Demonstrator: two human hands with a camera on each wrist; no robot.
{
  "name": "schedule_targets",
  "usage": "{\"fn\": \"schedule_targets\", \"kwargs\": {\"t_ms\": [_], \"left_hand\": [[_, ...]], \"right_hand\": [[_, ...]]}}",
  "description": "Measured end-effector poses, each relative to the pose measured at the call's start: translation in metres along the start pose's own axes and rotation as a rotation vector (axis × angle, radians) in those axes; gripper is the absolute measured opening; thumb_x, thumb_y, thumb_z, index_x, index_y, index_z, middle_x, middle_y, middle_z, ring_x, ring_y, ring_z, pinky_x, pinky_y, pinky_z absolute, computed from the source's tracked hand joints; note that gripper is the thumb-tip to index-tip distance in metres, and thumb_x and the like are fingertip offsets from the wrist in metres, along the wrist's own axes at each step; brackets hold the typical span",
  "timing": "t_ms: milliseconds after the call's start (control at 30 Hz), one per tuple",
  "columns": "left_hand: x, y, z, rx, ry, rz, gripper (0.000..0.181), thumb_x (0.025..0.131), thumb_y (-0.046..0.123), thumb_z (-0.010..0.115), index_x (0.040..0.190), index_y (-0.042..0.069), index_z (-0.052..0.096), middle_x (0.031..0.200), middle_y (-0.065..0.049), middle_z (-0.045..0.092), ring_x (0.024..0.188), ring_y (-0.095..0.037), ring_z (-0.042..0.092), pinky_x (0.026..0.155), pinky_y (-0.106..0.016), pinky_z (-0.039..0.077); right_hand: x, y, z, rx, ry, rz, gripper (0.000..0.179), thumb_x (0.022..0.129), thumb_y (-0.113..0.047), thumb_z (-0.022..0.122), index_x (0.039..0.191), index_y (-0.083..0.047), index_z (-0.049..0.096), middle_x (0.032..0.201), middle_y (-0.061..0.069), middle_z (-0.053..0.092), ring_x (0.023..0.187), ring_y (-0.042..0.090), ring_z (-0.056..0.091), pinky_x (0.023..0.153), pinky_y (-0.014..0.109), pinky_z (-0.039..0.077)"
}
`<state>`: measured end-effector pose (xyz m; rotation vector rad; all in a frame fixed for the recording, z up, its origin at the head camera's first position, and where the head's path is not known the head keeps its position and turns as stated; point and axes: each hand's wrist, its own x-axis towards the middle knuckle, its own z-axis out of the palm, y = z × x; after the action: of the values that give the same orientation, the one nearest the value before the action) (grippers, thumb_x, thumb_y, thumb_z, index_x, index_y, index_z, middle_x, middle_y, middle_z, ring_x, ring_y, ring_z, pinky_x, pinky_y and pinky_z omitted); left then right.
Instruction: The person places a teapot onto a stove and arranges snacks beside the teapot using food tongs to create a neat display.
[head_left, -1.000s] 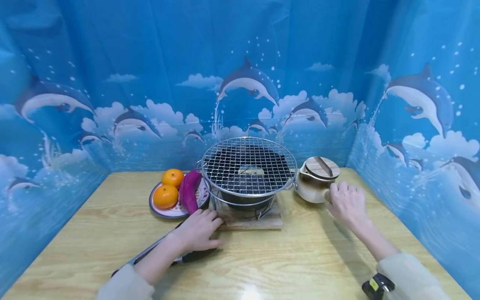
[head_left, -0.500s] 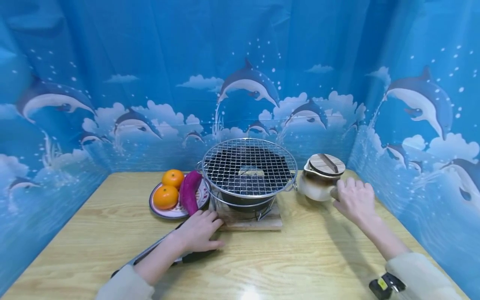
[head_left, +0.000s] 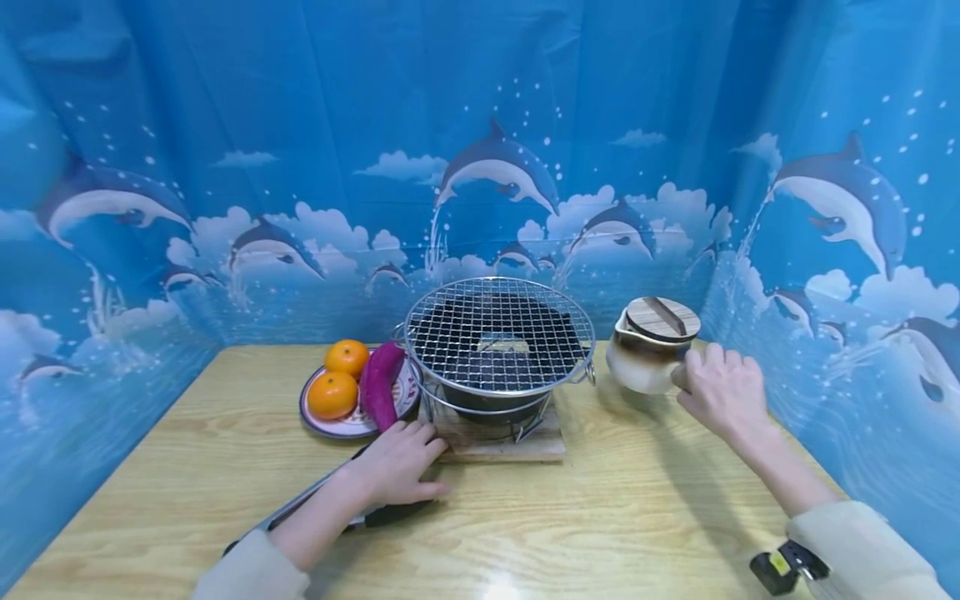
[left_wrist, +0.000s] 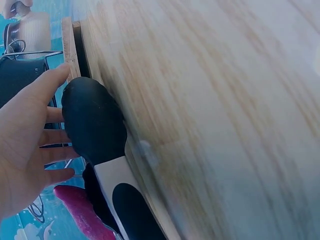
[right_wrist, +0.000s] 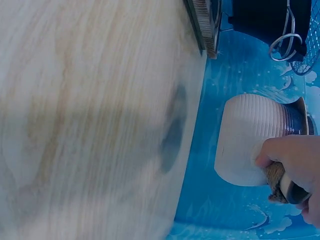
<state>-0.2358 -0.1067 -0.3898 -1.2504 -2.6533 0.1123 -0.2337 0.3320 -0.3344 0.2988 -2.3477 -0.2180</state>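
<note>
My right hand (head_left: 723, 392) grips the side handle (right_wrist: 277, 182) of a small cream-and-brown ceramic teapot (head_left: 641, 362) with a wooden lid (head_left: 663, 319). The right wrist view shows the teapot raised off the table, a gap below its base. Over on the left, my left hand (head_left: 397, 462) hovers or rests above a pair of kitchen tongs (left_wrist: 95, 120) with black scalloped heads and metal arms. Its fingers are spread and loosely extended beside the tongs, not wrapped round them. The hand and forearm cover part of the tongs in the head view.
A round grill (head_left: 498, 333) with a wire mesh top stands on a wooden board (head_left: 502, 450) between the hands. Left of it, a patterned plate (head_left: 345, 427) bears two oranges (head_left: 332, 395) and a purple sweet potato or eggplant-like vegetable (head_left: 380, 383). Dolphin-print curtains (head_left: 300, 125) enclose the table.
My right hand has lifted the teapot and carried it a little to the right, away from the grill. The left hand stays in place.
</note>
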Motion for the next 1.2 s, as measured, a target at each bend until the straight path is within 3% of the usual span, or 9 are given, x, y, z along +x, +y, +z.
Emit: {"fn": "schedule_targets", "kwargs": {"t_ms": [567,1200], "left_hand": [[-0.001,-0.001,-0.001,0.019,0.013,0.015,0.050,0.080,0.057,0.060,0.102,0.012,0.060,0.092,-0.002,0.053,0.087,-0.020,0.052,0.071,-0.035,0.042],[-0.002,0.000,-0.001,0.021,-0.010,0.004,0.053,0.080,0.058,0.058,0.106,0.012,0.060,0.097,-0.003,0.054,0.092,-0.021,0.052,0.074,-0.035,0.042]], "right_hand": [[0.016,0.006,-0.020,0.023,-0.148,0.047,0.034,0.063,-0.014,0.069,0.072,0.000,0.039,0.067,0.018,0.036,0.053,0.036,0.038,0.044,0.043,0.030],[0.035,0.006,-0.033,0.023,-0.178,0.039,0.030,0.067,-0.014,0.064,0.075,-0.001,0.039,0.068,0.017,0.036,0.054,0.034,0.037,0.043,0.041,0.028]]}}
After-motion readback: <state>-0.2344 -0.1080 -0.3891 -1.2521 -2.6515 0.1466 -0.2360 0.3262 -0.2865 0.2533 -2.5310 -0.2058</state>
